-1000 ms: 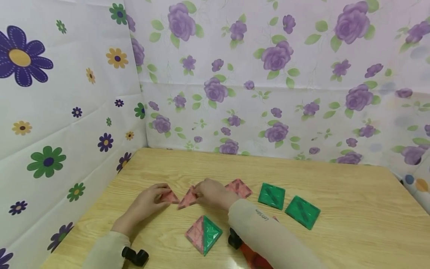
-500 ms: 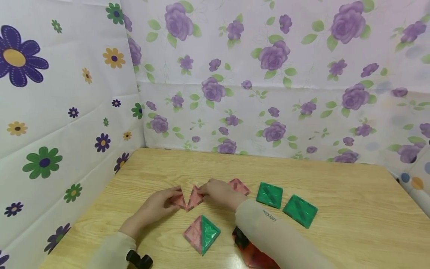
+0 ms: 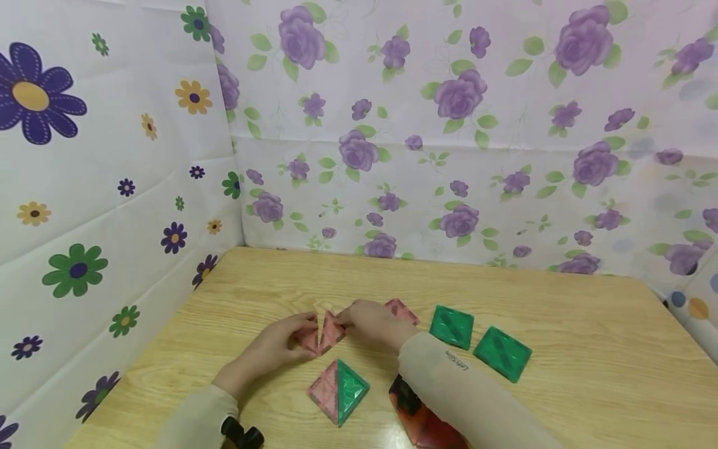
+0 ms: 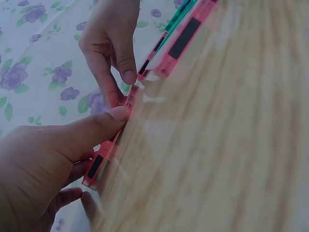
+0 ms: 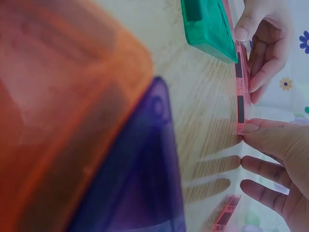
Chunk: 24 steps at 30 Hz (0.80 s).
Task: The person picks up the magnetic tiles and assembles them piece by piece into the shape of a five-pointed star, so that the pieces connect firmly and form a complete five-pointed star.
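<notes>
In the head view my left hand (image 3: 275,343) grips a translucent pink triangular magnetic tile (image 3: 306,338) by its outer side. My right hand (image 3: 373,321) pinches a second pink triangular tile (image 3: 332,332) between thumb and finger. The two triangles stand side by side on the table, their lower corners meeting and a thin wedge of wood showing between them higher up. In the left wrist view the left thumb presses on a pink tile edge (image 4: 96,166) with a dark magnet strip. Nearer me lies a diamond made of a pink triangle (image 3: 324,393) and a green triangle (image 3: 351,390).
Two green square tiles (image 3: 451,326) (image 3: 503,353) lie to the right on the wooden table (image 3: 589,337). A pink tile (image 3: 402,310) shows partly behind my right hand. Orange-red tiles (image 3: 417,421) sit under the right forearm; a purple tile (image 5: 145,174) appears beside them in the right wrist view.
My left hand has slid its pink triangle rightward, and the gap to the other triangle has narrowed. The right hand has shifted slightly right with its tile.
</notes>
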Each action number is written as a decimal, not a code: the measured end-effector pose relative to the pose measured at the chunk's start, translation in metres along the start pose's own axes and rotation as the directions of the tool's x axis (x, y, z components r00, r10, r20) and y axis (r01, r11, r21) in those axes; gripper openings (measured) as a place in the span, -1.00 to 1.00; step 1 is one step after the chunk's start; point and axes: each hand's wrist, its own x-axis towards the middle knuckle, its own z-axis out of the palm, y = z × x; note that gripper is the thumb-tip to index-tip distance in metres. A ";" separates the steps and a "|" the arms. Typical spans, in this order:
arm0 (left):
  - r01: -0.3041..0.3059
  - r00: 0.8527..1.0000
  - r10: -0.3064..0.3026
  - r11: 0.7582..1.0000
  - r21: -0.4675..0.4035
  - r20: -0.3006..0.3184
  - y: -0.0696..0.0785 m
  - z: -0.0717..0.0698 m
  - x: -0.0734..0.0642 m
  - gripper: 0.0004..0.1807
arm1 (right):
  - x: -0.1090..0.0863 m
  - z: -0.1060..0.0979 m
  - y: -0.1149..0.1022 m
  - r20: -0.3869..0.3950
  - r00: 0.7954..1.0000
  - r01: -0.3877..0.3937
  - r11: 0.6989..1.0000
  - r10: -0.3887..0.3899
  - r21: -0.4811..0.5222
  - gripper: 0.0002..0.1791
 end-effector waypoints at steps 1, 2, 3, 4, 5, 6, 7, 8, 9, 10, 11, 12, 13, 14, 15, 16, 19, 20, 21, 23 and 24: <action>-0.006 1.000 0.006 1.000 -0.005 0.007 0.001 0.001 0.001 -0.40 | -0.001 0.000 0.000 0.000 1.000 0.001 1.000 -0.001 0.007 -0.64; -0.006 1.000 0.006 1.000 -0.010 0.017 0.001 0.002 0.003 -0.39 | -0.001 0.000 0.001 0.000 1.000 0.003 1.000 -0.003 0.011 -0.64; -0.010 1.000 0.010 1.000 -0.010 0.026 0.002 0.002 0.004 -0.38 | -0.001 0.001 0.001 0.002 1.000 -0.001 1.000 0.001 0.014 -0.64; -0.011 0.999 0.012 1.000 -0.010 0.036 0.003 0.003 0.006 -0.36 | -0.002 0.001 0.001 0.007 1.000 -0.007 1.000 0.007 0.026 -0.64; -0.012 0.999 0.012 1.000 -0.009 0.046 0.004 0.004 0.007 -0.34 | -0.002 0.001 0.001 0.009 1.000 -0.010 0.999 0.010 0.033 -0.64; -0.011 0.998 0.012 1.000 -0.011 0.054 0.005 0.005 0.008 -0.33 | -0.003 0.001 0.001 0.010 1.000 -0.013 0.999 0.012 0.037 -0.64; -0.011 0.998 0.011 1.000 -0.008 0.059 0.006 0.006 0.009 -0.31 | -0.004 0.001 0.000 0.010 1.000 -0.011 0.999 0.011 0.042 -0.65; -0.007 0.998 0.007 1.000 -0.005 0.061 0.006 0.007 0.010 -0.31 | -0.004 0.001 0.000 0.008 1.000 -0.007 0.999 0.007 0.043 -0.66; -0.005 0.998 0.006 1.000 -0.006 0.062 0.007 0.007 0.011 -0.30 | -0.004 0.001 0.000 0.010 1.000 -0.005 0.999 0.004 0.044 -0.68; -0.002 0.998 0.003 1.000 -0.009 0.061 0.007 0.007 0.011 -0.31 | -0.005 0.001 -0.001 0.009 1.000 0.001 0.999 -0.001 0.041 -0.71; -0.005 0.998 0.005 1.000 -0.011 0.059 0.007 0.008 0.012 -0.31 | -0.005 0.001 -0.001 0.008 1.000 0.007 0.999 -0.007 0.034 -0.72; -0.011 0.998 0.012 1.000 -0.013 0.054 0.007 0.008 0.012 -0.30 | -0.005 0.001 -0.001 0.008 1.000 0.008 1.000 -0.008 0.028 -0.74; -0.017 0.999 0.017 1.000 -0.013 0.052 0.007 0.008 0.013 -0.31 | -0.005 0.000 -0.001 0.011 1.000 0.007 1.000 -0.008 0.025 -0.78; -0.024 0.999 0.025 1.000 -0.012 0.048 0.007 0.008 0.014 -0.32 | -0.005 0.000 -0.002 0.011 1.000 0.004 1.000 -0.004 0.019 -0.81; -0.032 0.998 0.033 0.999 -0.011 0.046 0.007 0.008 0.014 -0.34 | -0.006 -0.001 -0.002 0.012 1.000 -0.001 1.000 0.000 0.025 -0.84; -0.042 0.998 0.042 0.999 -0.008 0.043 0.007 0.008 0.015 -0.35 | -0.006 -0.002 -0.002 0.010 1.000 -0.004 1.000 0.004 0.029 -0.87; -0.067 0.997 0.067 0.998 0.000 0.041 0.007 0.009 0.018 -0.40 | -0.008 -0.005 -0.004 0.002 1.000 -0.011 0.998 0.011 0.067 -0.97; -0.077 0.996 0.077 0.997 0.001 0.042 0.007 0.009 0.018 -0.40 | -0.010 -0.007 -0.004 -0.004 1.000 -0.014 0.997 0.014 0.082 -0.96; -0.086 0.995 0.086 0.996 0.002 0.044 0.007 0.009 0.019 -0.41 | -0.011 -0.008 -0.005 -0.006 1.000 -0.017 0.995 0.017 0.098 -0.95; -0.100 0.994 0.100 0.995 0.002 0.048 0.009 0.010 0.021 -0.41 | -0.014 -0.012 -0.006 -0.017 1.000 -0.018 0.993 0.020 0.119 -0.95; -0.104 0.993 0.103 0.995 0.003 0.050 0.010 0.011 0.021 -0.41 | -0.016 -0.013 -0.006 -0.024 0.999 -0.017 0.992 0.020 0.125 -0.91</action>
